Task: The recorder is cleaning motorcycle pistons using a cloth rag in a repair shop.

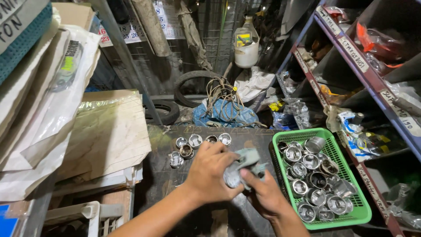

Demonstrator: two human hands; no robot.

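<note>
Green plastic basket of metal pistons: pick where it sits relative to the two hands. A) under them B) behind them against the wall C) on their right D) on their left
C: the green plastic basket of metal pistons sits right of the left hand and right hand.

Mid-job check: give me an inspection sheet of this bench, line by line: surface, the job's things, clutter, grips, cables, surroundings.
Surface: dark, stained bench, worn.
Job's things: one metal piston wrapped in a grey rag; green basket full of pistons at the right; loose row of pistons behind the hands.
Clutter: stacked boards and plastic sheets at the left.
Grips: left hand closed on the piston; right hand pinching the rag.
Cables: tangled cord bundle behind the bench.
Surroundings: tyres, white jug, shelves of bagged parts at the right.
</note>
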